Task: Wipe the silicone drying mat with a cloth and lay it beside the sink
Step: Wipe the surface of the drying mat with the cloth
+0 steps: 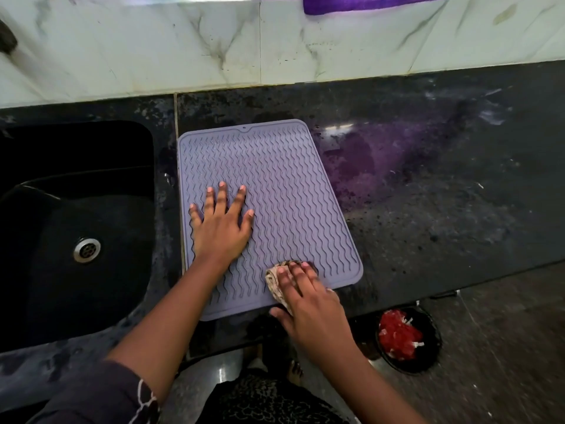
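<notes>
A lavender silicone drying mat (pixel 284 185) with wavy ridges lies flat on the dark counter, just right of the black sink (pixel 76 209). My left hand (pixel 223 224) rests flat on the mat's left half, fingers spread, holding nothing. My right hand (pixel 308 298) presses a small patterned beige cloth (pixel 273 281) onto the mat's near right corner. Most of the cloth is hidden under my fingers and palm.
The dark speckled counter (pixel 428 194) stretches to the right, with a purple sheen near the mat. A marble backsplash (pixel 214 47) runs behind, with a purple cloth (pixel 360 3) above it. On the floor, a black bin (pixel 408 341) holds red scraps.
</notes>
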A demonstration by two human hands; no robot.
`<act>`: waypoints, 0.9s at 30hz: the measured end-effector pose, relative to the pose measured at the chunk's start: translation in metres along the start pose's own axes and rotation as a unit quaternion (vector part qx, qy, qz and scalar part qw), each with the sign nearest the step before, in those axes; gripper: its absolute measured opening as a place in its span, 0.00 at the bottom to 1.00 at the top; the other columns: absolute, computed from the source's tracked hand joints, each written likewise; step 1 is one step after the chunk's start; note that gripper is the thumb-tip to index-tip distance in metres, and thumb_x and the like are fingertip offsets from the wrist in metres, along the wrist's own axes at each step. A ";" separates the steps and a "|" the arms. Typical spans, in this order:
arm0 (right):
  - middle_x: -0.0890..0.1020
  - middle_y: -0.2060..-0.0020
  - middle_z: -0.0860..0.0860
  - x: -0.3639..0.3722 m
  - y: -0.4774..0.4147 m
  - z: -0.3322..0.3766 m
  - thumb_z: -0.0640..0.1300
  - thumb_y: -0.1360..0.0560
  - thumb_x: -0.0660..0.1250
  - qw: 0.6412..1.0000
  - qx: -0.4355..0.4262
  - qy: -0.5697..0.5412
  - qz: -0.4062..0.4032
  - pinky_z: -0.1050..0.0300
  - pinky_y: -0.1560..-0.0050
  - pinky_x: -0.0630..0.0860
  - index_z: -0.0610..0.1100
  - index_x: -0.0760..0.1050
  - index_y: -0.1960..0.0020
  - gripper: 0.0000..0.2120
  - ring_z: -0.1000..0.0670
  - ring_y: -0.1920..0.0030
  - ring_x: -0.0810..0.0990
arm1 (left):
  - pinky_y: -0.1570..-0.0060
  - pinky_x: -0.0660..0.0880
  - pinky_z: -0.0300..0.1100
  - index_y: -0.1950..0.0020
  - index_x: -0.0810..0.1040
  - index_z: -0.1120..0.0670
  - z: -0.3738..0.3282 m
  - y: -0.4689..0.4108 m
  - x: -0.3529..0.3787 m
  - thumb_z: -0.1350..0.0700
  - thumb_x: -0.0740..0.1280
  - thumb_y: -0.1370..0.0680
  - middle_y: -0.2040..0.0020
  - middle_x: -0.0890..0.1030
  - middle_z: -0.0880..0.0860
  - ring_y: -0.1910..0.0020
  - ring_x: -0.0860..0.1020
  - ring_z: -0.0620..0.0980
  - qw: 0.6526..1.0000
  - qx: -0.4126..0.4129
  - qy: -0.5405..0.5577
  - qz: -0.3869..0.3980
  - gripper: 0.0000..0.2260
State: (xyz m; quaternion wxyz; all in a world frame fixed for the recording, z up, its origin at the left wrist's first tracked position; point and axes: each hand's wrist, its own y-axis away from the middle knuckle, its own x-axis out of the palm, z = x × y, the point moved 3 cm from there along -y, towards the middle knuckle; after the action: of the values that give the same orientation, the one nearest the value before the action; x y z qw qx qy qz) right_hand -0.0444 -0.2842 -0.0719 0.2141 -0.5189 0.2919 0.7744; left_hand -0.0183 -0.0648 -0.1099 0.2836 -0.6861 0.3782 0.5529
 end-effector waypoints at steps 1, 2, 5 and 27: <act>0.60 0.26 0.47 0.001 0.001 0.001 0.60 0.23 0.53 1.000 -0.003 0.003 -0.011 0.43 0.31 0.59 0.48 0.54 0.26 0.30 0.44 0.25 0.53 | 0.29 0.40 0.60 0.24 0.47 0.40 0.000 0.000 0.000 0.37 0.43 0.22 0.21 0.47 0.51 0.23 0.44 0.54 1.000 0.000 0.000 0.001 0.26; 0.59 0.25 0.48 0.000 0.001 0.001 0.60 0.23 0.52 1.000 -0.008 0.004 -0.020 0.44 0.29 0.55 0.49 0.53 0.25 0.30 0.44 0.25 0.51 | 0.29 0.40 0.60 0.24 0.47 0.40 0.000 0.000 0.000 0.37 0.43 0.22 0.21 0.48 0.51 0.23 0.44 0.54 1.000 0.000 0.002 0.000 0.26; 0.57 0.25 0.49 0.000 0.001 0.000 0.52 0.21 0.52 1.000 -0.009 0.003 -0.024 0.46 0.28 0.52 0.50 0.51 0.25 0.26 0.46 0.25 0.48 | 0.29 0.40 0.60 0.24 0.48 0.40 0.000 0.000 0.000 0.37 0.43 0.22 0.21 0.48 0.52 0.23 0.44 0.54 1.000 0.001 0.002 -0.006 0.26; 0.73 0.35 0.49 -0.034 -0.003 -0.034 0.40 0.27 0.62 0.995 -0.093 0.038 -0.012 0.50 0.43 0.73 0.49 0.67 0.32 0.24 0.46 0.40 0.74 | 0.29 0.40 0.60 0.24 0.48 0.40 -0.001 0.001 -0.002 0.37 0.44 0.21 0.22 0.49 0.51 0.23 0.45 0.54 1.000 -0.003 -0.001 -0.009 0.26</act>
State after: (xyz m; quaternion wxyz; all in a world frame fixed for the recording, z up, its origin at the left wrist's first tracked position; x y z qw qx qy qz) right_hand -0.0068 -0.3059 -0.0509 0.1628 -0.5687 0.2208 0.7754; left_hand -0.0185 -0.0654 -0.1074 0.2870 -0.6898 0.3695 0.5525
